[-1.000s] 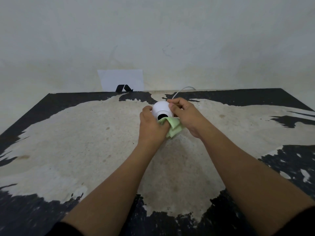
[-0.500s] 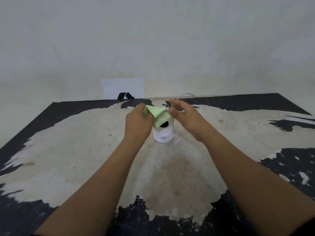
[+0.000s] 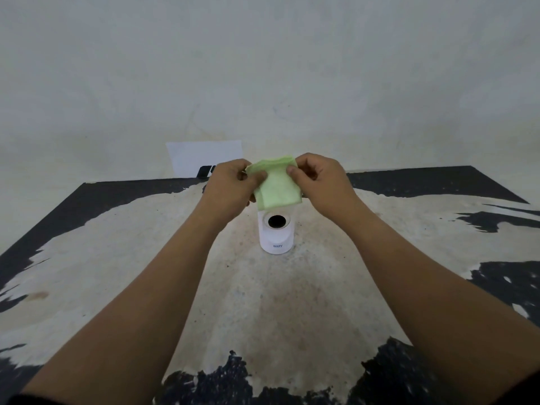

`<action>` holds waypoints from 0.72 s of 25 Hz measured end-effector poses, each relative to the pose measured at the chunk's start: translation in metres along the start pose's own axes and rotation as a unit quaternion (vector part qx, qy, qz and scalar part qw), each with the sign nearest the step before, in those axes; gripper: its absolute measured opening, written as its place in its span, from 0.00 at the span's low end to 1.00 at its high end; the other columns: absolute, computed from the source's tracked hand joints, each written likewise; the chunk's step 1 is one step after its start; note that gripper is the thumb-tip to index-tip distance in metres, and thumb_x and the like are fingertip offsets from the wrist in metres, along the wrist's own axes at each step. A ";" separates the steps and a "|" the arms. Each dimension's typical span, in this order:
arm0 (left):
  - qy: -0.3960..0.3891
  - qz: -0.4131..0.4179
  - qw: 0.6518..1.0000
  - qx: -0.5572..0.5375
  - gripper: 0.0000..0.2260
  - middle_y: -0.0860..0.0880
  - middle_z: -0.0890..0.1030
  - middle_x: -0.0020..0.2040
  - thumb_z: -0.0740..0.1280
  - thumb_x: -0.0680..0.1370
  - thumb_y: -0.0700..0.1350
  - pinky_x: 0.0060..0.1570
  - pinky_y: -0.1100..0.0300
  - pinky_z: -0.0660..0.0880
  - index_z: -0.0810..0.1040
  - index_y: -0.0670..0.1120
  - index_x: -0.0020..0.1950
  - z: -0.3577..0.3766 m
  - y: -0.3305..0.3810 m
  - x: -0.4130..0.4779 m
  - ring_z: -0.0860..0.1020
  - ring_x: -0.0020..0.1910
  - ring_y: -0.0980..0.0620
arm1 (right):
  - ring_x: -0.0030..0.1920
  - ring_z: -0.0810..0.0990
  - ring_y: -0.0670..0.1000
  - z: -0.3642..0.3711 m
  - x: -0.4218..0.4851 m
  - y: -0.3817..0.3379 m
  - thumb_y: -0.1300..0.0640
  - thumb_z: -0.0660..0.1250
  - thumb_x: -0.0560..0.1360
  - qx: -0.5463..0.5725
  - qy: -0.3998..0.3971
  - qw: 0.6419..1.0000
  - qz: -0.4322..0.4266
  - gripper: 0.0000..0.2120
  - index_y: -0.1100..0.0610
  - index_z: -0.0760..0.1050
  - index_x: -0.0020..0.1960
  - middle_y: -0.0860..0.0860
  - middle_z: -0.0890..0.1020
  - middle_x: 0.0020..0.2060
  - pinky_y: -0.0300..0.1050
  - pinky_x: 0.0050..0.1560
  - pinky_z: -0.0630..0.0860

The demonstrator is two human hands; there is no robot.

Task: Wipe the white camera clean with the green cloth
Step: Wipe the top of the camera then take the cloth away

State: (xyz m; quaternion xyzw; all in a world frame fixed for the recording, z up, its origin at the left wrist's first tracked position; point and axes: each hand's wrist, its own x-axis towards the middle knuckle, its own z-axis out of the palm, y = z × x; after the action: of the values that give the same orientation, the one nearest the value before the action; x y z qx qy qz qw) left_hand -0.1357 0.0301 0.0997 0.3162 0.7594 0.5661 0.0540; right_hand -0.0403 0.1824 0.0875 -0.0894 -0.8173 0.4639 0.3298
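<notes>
The table (image 3: 87, 273) fills the lower half of the view. Its black top coat has worn away over most of the middle, leaving a wide pale, speckled patch, with ragged black remnants along the far edge, at the corners and at 6 o'clock near the person. Behind it stands a plain, dull grey-white wall (image 3: 263, 68), faintly stained and lighter toward its foot.

At 11 o'clock from the table's centre, a white sheet of paper (image 3: 204, 156) leans against the wall, with a small black object (image 3: 204, 171) at its lower edge, partly hidden by the left hand.

The white camera (image 3: 276, 233) stands upright on the pale patch just beyond the centre, its dark round lens facing the person and small lettering on its base. The green cloth (image 3: 276, 187) hangs in the air directly above it, at 12 o'clock from the lens, its lower edge just over the camera's top; I cannot tell whether they touch.

The left hand (image 3: 230, 191) pinches the cloth's upper left corner, fingers curled in. The right hand (image 3: 320, 182) pinches the upper right corner between thumb and fingertips. Both forearms reach in from 7 and 5 o'clock.
</notes>
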 end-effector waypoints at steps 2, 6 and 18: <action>0.017 -0.031 0.999 -0.012 0.06 0.49 0.81 0.32 0.66 0.76 0.42 0.33 0.59 0.74 0.78 0.39 0.44 -0.002 -0.010 0.000 0.76 0.27 0.56 | 0.35 0.74 0.46 -0.007 0.009 0.006 0.54 0.66 0.76 -0.001 0.041 0.999 0.025 0.07 0.56 0.78 0.43 0.46 0.78 0.33 0.44 0.40 0.73; 0.028 -0.075 0.997 -0.018 0.06 0.49 0.79 0.43 0.65 0.76 0.49 0.45 0.53 0.75 0.76 0.48 0.48 0.006 -0.034 0.000 0.77 0.41 0.50 | 0.38 0.75 0.47 -0.018 0.028 0.010 0.54 0.64 0.76 -0.062 0.134 0.989 0.029 0.06 0.55 0.77 0.44 0.46 0.78 0.37 0.41 0.41 0.70; -0.024 -0.146 0.988 -0.052 0.30 0.46 0.73 0.60 0.65 0.73 0.61 0.46 0.58 0.71 0.60 0.51 0.70 0.033 -0.064 -0.007 0.75 0.55 0.50 | 0.52 0.79 0.48 0.034 0.000 0.025 0.44 0.56 0.77 -0.056 -0.153 0.984 0.068 0.15 0.48 0.76 0.57 0.49 0.82 0.53 0.46 0.53 0.73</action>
State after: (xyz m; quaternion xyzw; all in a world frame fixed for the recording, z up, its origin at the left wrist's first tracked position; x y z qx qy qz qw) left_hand -0.1426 0.0436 0.0292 0.2123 0.7654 0.5830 0.1709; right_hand -0.0658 0.1724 0.0556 -0.0913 -0.8747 0.4470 0.1632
